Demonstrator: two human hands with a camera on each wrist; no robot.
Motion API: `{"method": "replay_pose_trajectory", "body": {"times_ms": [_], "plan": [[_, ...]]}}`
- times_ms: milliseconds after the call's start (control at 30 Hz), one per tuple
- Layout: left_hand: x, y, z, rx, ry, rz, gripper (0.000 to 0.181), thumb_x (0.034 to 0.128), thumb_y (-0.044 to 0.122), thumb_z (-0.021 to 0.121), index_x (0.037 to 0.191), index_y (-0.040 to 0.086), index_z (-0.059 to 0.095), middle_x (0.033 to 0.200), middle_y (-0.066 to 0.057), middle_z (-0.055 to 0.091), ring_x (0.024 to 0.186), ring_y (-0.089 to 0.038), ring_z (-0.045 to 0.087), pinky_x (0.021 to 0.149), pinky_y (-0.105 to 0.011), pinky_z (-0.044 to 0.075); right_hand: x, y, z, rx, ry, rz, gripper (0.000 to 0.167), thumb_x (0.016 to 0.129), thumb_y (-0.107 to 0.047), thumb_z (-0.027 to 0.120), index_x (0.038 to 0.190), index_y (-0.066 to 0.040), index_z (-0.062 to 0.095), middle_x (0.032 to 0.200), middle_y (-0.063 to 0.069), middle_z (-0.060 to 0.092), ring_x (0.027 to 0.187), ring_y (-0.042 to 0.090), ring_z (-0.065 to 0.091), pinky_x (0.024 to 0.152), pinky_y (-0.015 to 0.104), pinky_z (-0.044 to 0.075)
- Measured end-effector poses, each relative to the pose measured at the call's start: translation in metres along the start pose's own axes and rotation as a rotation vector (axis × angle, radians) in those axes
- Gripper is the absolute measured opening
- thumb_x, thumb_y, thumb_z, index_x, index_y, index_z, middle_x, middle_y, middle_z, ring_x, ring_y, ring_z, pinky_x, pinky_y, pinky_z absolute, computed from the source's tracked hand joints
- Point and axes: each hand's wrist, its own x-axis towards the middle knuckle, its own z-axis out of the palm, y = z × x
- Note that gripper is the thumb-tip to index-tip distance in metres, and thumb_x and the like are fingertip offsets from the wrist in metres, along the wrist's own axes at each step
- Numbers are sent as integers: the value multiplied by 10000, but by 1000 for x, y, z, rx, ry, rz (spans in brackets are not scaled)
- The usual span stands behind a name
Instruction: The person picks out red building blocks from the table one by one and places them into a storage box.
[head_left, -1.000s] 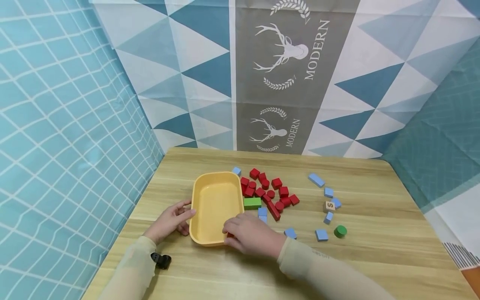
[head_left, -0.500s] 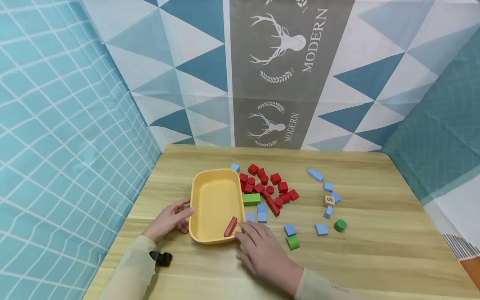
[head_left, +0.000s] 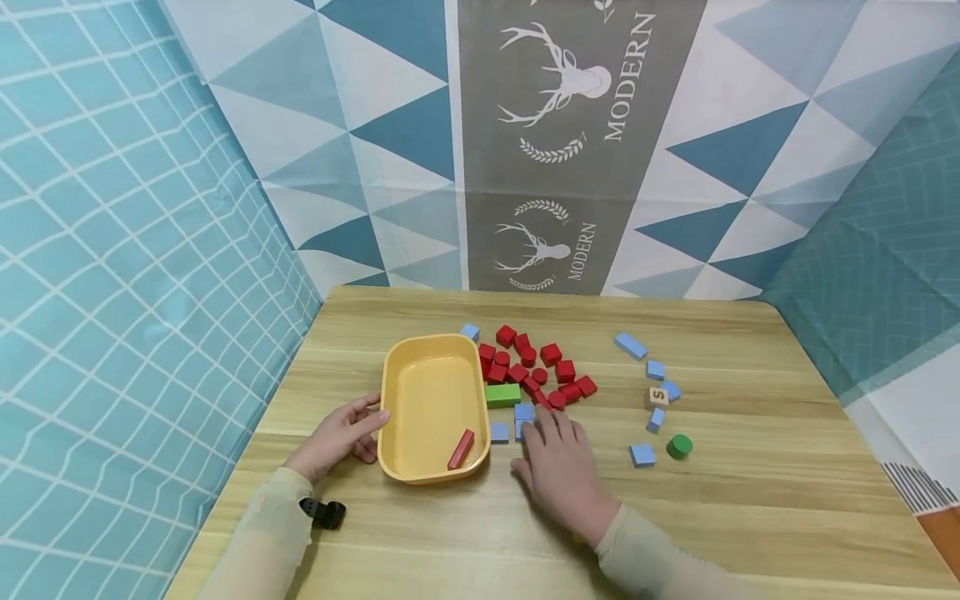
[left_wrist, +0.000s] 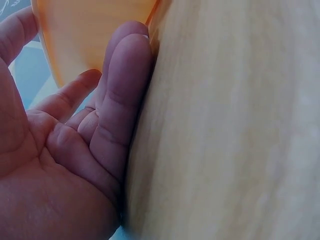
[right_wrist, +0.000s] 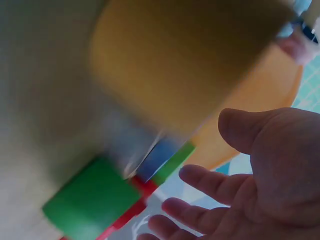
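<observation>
My left hand (head_left: 337, 437) holds the left side of a yellow plastic tray (head_left: 386, 383), its thumb at the rim and the other fingers against the outer wall. In the left wrist view, curled fingers (left_wrist: 120, 90) touch the tray wall. One long red block (head_left: 461, 450) lies inside the tray, near its front right corner. My right hand (head_left: 562, 475) hovers right of the tray with fingers spread, holding nothing. Its fingertips partly cover two blue blocks (head_left: 523, 412). Close to the right wrist camera are a blurred yellow block (right_wrist: 185, 60) and a green block (right_wrist: 95, 200).
Red blocks (head_left: 551, 354) cluster behind the right hand, with a light green block (head_left: 502, 396) beside the tray. Farther right lie several blue blocks (head_left: 632, 344), a wooden letter cube (head_left: 657, 398) and a dark green cylinder (head_left: 679, 447). Patterned cloth (head_left: 540, 150) hangs behind the table.
My right hand let go of the long red block inside the tray, then drew out and moved right to the blue blocks. The left hand stays at the tray.
</observation>
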Motion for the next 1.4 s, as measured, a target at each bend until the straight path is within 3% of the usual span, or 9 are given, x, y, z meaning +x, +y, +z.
{"method": "replay_pose_trajectory", "body": {"times_ms": [133, 267, 367, 500, 633, 800, 1033, 1167, 1400], "plan": [[0, -1, 0, -2, 1, -3, 744, 1086, 380, 624, 1671, 46, 308, 1241, -159, 665, 750, -193, 693, 713, -362, 650, 10, 12, -4, 13, 12, 27, 518, 1033, -432, 695, 1371, -42, 651, 1453, 244, 579, 1279, 442, 586, 1091, 582, 508], [0, -1, -1, -9, -3, 6, 745, 1087, 373, 622, 1671, 39, 304, 1263, -181, 663, 746, -187, 694, 707, -361, 650, 20, 22, -6, 38, 53, 9, 363, 1015, -324, 743, 1183, -3, 721, 1226, 228, 627, 1006, 372, 655, 921, 521, 599], [0, -1, -1, -14, -2, 13, 745, 1085, 366, 624, 1668, 29, 306, 1268, -196, 663, 740, -182, 695, 701, -359, 649, 26, 27, -6, 54, 67, -4, 282, 1001, -259, 766, 1043, 19, 744, 1178, 238, 630, 902, 344, 662, 869, 494, 622], [0, -1, 0, -16, -2, 13, 740, 1086, 359, 624, 1667, 28, 307, 1263, -193, 668, 740, -182, 697, 700, -356, 648, 31, 31, -7, 47, 61, -15, 280, 984, -229, 790, 1010, 49, 764, 1249, 284, 643, 949, 366, 704, 918, 492, 633], [0, -1, 1, -13, -4, 15, 741, 1087, 358, 621, 1670, 29, 303, 1251, -188, 673, 748, -184, 695, 704, -355, 647, 33, 32, -10, 77, 66, -10, 268, 960, -178, 813, 1081, 60, 787, 1283, 280, 657, 1098, 371, 707, 988, 480, 625], [0, -2, 0, -3, -13, 27, 747, 1090, 360, 616, 1672, 22, 291, 1255, -184, 673, 756, -184, 697, 707, -354, 647, 37, 27, -26, 135, 153, -9, 259, 947, -117, 819, 1150, 41, 795, 1276, 236, 688, 1159, 329, 714, 948, 427, 640], [0, -4, -5, 14, -34, 45, 739, 1102, 356, 594, 1675, 16, 275, 1266, -180, 667, 760, -185, 705, 706, -349, 648, 46, 1, -56, 278, 258, -138, 306, 955, -120, 817, 1241, -18, 781, 1354, 177, 680, 1118, 276, 755, 904, 383, 653], [1, -5, -7, 14, -42, 50, 748, 1105, 352, 588, 1678, 2, 258, 1276, -199, 659, 750, -180, 709, 697, -345, 647, 55, -20, -54, 313, 212, -247, 330, 987, -143, 785, 1290, -17, 762, 1386, 170, 664, 1111, 256, 754, 898, 352, 655], [4, -7, -6, 17, -58, 54, 760, 1105, 362, 586, 1682, 1, 247, 1151, -132, 684, 693, -155, 695, 652, -336, 631, 64, -48, -34, 196, 113, -349, 300, 1026, -234, 745, 1259, -48, 785, 1369, 157, 678, 1169, 242, 739, 933, 336, 647]]}}
